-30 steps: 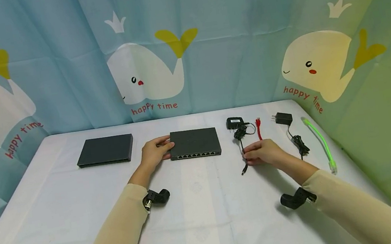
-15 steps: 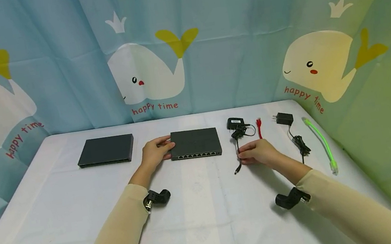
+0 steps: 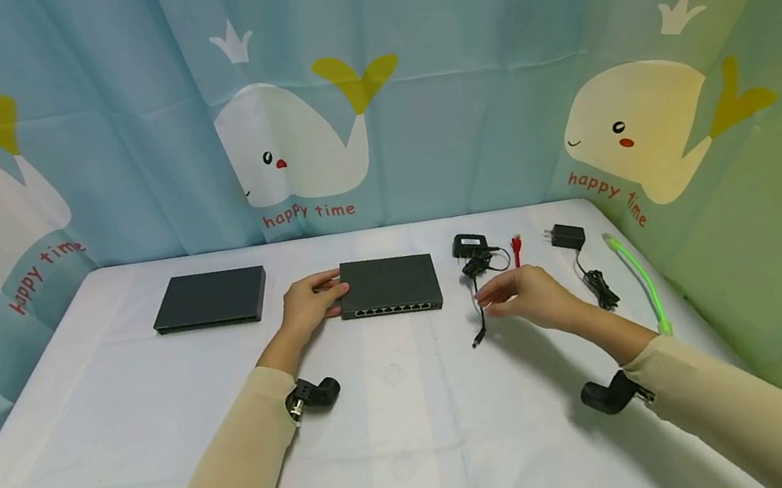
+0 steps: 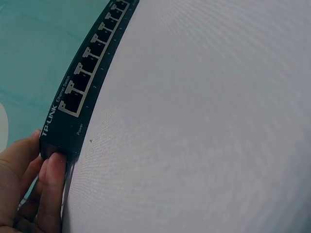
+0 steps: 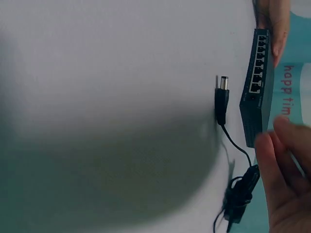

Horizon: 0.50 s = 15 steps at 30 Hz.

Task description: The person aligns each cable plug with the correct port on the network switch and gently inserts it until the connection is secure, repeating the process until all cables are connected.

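My left hand (image 3: 305,306) grips the left end of a black TP-LINK Ethernet switch (image 3: 387,282), which lies mid-table with its ports towards me. In the left wrist view the thumb and fingers pinch its end (image 4: 60,143). Right of it, a black power adapter (image 3: 470,245) lies with its cable bundled and its barrel plug (image 3: 479,339) pointing towards me. My right hand (image 3: 532,299) hovers beside that cable, holding nothing; in the right wrist view the fingers (image 5: 269,160) are apart from the barrel plug (image 5: 221,104) and its cord.
A second black flat box (image 3: 210,300) lies to the left. Farther right are a red network cable (image 3: 517,250), partly hidden by my right hand, another adapter (image 3: 568,236) with bundled cord, and a green network cable (image 3: 641,278). A whale-print curtain (image 3: 301,148) hangs behind the white table (image 3: 388,430).
My right hand carried the adapter's cable end left, then let it go and rose slightly, back to the right. My left hand has stayed on the switch.
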Each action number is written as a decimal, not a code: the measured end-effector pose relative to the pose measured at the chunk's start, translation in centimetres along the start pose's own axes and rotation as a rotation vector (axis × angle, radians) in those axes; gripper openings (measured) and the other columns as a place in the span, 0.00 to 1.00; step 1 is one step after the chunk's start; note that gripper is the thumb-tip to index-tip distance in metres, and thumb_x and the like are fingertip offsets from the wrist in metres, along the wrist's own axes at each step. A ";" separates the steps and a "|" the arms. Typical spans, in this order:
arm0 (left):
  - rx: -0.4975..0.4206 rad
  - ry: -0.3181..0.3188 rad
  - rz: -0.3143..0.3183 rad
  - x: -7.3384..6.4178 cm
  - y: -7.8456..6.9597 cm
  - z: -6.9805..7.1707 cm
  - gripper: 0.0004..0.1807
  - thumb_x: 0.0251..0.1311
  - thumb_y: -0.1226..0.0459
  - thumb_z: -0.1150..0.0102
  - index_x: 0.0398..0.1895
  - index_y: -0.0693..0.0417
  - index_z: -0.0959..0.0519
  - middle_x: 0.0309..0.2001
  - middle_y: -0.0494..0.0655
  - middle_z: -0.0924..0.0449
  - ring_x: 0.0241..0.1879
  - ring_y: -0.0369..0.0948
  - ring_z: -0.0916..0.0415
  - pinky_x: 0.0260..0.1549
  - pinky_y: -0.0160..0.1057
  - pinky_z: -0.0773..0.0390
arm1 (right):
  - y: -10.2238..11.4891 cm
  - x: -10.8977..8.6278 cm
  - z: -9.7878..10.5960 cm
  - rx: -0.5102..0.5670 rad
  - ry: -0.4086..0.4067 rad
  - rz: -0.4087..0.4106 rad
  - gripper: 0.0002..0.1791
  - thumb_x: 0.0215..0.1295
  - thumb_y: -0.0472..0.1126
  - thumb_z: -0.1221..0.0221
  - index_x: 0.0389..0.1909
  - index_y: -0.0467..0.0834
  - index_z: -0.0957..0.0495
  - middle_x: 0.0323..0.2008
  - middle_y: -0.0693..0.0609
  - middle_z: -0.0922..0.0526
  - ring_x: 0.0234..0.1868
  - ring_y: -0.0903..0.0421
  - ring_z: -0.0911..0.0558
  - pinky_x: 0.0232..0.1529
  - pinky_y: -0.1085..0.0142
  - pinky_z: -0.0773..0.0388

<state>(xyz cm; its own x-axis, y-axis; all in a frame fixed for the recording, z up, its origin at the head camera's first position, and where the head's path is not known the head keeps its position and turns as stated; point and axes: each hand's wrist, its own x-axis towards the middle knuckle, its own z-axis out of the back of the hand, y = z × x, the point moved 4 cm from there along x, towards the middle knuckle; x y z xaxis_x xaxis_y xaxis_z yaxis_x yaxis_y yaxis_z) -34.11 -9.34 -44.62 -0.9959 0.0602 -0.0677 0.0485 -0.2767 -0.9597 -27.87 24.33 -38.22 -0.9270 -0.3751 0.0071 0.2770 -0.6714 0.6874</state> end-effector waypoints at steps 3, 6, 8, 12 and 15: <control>-0.003 0.000 0.002 0.0 0.1 0.0 0.25 0.64 0.59 0.35 0.65 0.47 0.24 0.55 0.52 0.21 0.45 0.43 0.17 0.37 0.33 0.14 | 0.7 0.3 -0.5 -0.033 0.110 0.061 0.12 0.56 0.29 0.32 0.43 0.35 0.14 0.37 0.44 0.12 0.38 0.55 0.14 0.38 0.72 0.18; -0.005 0.000 0.006 0.1 0.1 0.0 0.25 0.64 0.59 0.35 0.65 0.46 0.24 0.55 0.51 0.21 0.46 0.43 0.17 0.37 0.33 0.14 | 1.4 0.6 -1.2 -0.056 0.217 0.111 0.12 0.54 0.27 0.31 0.42 0.34 0.14 0.38 0.43 0.12 0.40 0.53 0.14 0.39 0.71 0.16; -0.006 -0.002 0.008 0.1 0.1 0.0 0.25 0.64 0.59 0.35 0.64 0.46 0.24 0.55 0.51 0.21 0.46 0.43 0.17 0.37 0.33 0.14 | 1.7 0.9 -1.5 -0.097 0.279 0.144 0.13 0.52 0.26 0.31 0.41 0.34 0.14 0.38 0.44 0.12 0.40 0.53 0.14 0.40 0.70 0.16; -0.007 -0.006 0.010 0.1 0.1 0.0 0.25 0.63 0.59 0.35 0.64 0.46 0.23 0.55 0.51 0.21 0.46 0.43 0.17 0.37 0.33 0.14 | 2.2 1.4 -2.2 -0.211 0.391 0.201 0.14 0.50 0.26 0.29 0.39 0.37 0.14 0.37 0.50 0.12 0.40 0.57 0.14 0.41 0.71 0.16; -0.003 -0.006 0.009 0.2 0.1 0.0 0.25 0.63 0.59 0.35 0.64 0.46 0.23 0.55 0.51 0.21 0.45 0.42 0.17 0.37 0.33 0.14 | 2.4 1.9 -2.6 -0.289 0.446 0.235 0.13 0.50 0.28 0.28 0.37 0.40 0.13 0.34 0.54 0.12 0.37 0.61 0.15 0.40 0.72 0.18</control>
<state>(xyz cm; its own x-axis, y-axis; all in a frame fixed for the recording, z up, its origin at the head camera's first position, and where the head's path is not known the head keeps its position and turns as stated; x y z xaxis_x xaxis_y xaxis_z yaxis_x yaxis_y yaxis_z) -34.26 -9.31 -44.71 -0.9958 0.0518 -0.0749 0.0579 -0.2742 -0.9599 -28.27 20.37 -38.42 -0.6534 -0.7260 -0.2146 0.5782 -0.6616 0.4776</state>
